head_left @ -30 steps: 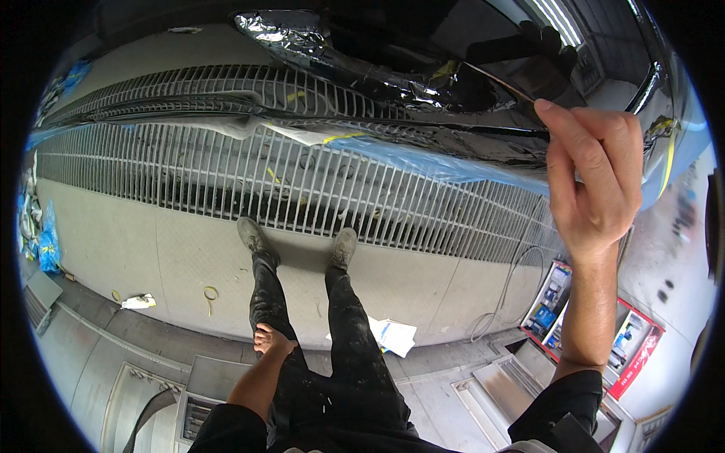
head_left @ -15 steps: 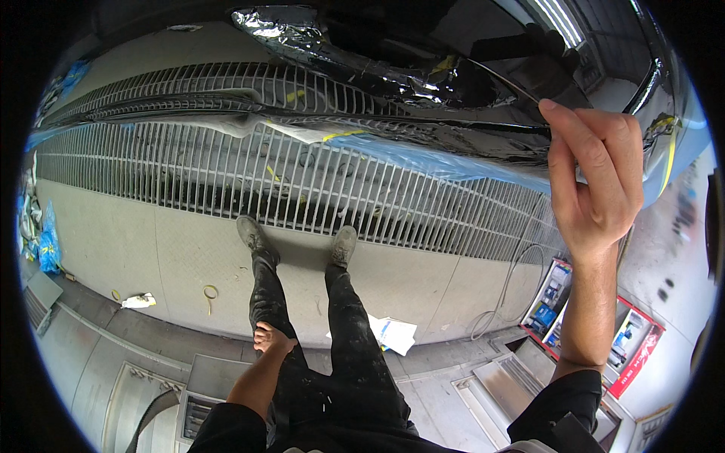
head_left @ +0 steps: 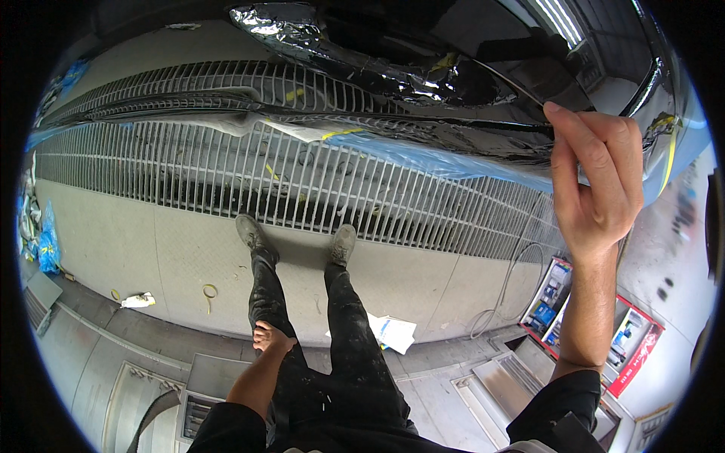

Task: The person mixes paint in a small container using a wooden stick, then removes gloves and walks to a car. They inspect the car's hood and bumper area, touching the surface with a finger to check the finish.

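While fingers [head_left: 578,132] pinch a thin rod [head_left: 521,90], blue sheeting [head_left: 423,155] hangs nearby.

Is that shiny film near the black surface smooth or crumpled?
Crumpled: the shiny film shows jagged creases and broken, scattered glints.

Right side: pale lettering along the red panel [head_left: 641,361] of a compartmented case [head_left: 558,278]; strongly slanted in view. Blue package [head_left: 542,318] inside: any marks too small to read. White sheet [head_left: 398,337] beside the person's right leg [head_left: 353,332]: patch of blue print, illegible at this size.
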